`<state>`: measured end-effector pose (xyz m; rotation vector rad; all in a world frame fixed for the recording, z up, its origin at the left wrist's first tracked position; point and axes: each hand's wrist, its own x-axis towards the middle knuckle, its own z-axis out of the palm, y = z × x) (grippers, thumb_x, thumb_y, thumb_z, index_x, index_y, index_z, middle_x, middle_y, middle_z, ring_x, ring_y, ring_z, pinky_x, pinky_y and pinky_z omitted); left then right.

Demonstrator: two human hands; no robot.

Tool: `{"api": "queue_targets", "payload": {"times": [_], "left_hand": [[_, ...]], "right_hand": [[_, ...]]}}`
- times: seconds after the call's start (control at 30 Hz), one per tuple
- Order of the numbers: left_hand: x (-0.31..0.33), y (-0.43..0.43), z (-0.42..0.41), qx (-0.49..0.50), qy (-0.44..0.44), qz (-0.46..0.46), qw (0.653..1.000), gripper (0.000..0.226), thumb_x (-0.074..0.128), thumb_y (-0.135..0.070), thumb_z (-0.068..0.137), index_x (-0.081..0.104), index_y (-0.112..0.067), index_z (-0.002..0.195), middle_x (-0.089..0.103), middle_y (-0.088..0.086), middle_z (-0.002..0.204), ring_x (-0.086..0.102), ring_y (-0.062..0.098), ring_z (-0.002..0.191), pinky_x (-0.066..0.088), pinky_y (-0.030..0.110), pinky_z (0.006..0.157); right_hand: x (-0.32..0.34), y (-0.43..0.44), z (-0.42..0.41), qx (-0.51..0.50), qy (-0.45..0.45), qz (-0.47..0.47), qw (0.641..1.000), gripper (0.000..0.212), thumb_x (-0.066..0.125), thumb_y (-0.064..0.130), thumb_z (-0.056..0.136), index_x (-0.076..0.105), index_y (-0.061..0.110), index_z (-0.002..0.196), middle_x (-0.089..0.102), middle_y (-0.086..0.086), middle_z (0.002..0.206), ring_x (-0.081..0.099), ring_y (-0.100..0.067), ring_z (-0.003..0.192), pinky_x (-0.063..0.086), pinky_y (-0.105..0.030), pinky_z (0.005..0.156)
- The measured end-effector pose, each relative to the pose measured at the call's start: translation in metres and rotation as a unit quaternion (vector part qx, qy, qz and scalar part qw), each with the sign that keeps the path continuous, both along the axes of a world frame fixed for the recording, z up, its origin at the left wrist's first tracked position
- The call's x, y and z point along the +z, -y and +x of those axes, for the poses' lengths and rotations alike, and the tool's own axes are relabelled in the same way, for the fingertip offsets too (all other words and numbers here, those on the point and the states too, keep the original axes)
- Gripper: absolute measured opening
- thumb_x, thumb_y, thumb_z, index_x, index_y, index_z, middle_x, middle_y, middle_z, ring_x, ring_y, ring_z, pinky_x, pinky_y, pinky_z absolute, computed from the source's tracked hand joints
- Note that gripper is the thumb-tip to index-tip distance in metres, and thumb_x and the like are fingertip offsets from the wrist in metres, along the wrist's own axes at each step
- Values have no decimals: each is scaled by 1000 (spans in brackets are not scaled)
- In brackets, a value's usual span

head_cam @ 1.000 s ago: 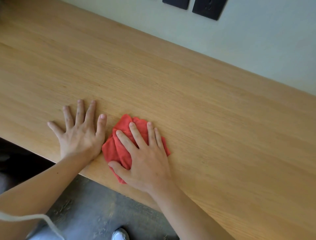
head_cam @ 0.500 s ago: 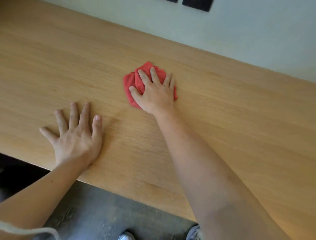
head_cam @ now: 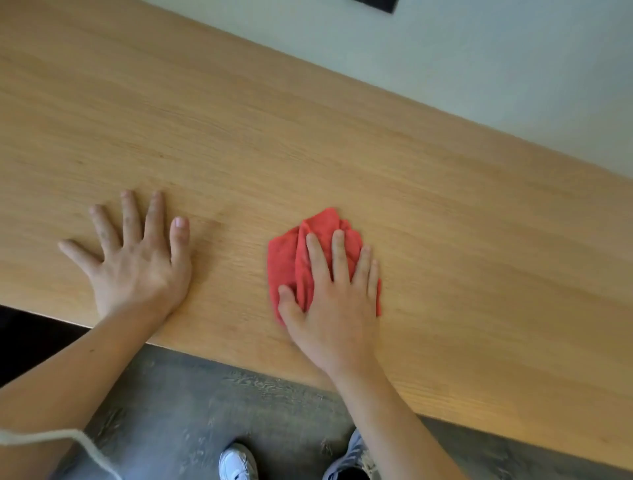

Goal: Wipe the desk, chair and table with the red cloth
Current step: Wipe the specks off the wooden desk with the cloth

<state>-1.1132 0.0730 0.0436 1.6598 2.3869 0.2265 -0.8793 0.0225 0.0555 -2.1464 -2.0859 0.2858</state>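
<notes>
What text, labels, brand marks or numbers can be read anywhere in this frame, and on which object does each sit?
None can be read.
Wooden desk: bare grain, no print.
Red cloth under the right hand: plain, no tag showing.
Dark panel on the wall: cut off by the frame edge, no lettering visible.
White shoe: dark marks on it, too small and blurred to read.
Left hand: flat on the desk, holding nothing.

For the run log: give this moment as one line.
step: wiping desk | right hand flat on red cloth | left hand braced on desk
</notes>
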Motion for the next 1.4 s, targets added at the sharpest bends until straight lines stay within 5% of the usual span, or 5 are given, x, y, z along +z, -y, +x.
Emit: {"api": "queue_targets", "payload": {"times": [0.3,0.5,0.77,1.13,1.4], "left_hand": [[3,-3,-2,-21,-3,-23,1000,77,-9,-72,93,5,-35,160,0,1,171,-11,35,155,-7,75,114],[-2,-4,-3,-17,-7,-21,1000,77,-7,-73,93,6,-36,160,2,0,171,-9,34,155,-7,73,114],[-6,-5,-2,-17,-13,-13,1000,76,-5,-71,95,6,-33,160,4,2,171,-7,37,155,-7,74,113],[4,-1,-1,-21,35,18,999,65,-1,-56,100,22,-35,158,12,-1,170,-3,36,156,-8,74,115],[7,12,-5,-7,116,100,988,63,6,-45,106,47,-24,150,37,-2,162,14,19,156,-7,60,123]], "right_hand": [[-3,-22,15,28,8,2,1000,77,28,76,90,16,38,156,14,-3,167,1,-37,153,9,-56,122],[-3,-163,52,-74,29,27,996,77,32,72,86,27,35,153,25,-7,164,16,-44,149,9,-55,122],[4,-239,86,-256,13,-46,966,86,24,77,84,12,33,157,6,-6,168,2,-48,149,-2,-54,122],[6,-160,-97,170,1,3,986,85,39,83,79,26,41,152,21,-4,166,13,-39,150,9,-50,123],[2,-66,-84,302,-91,19,949,62,53,46,89,38,38,149,29,1,162,22,-28,150,13,-41,124]]}}
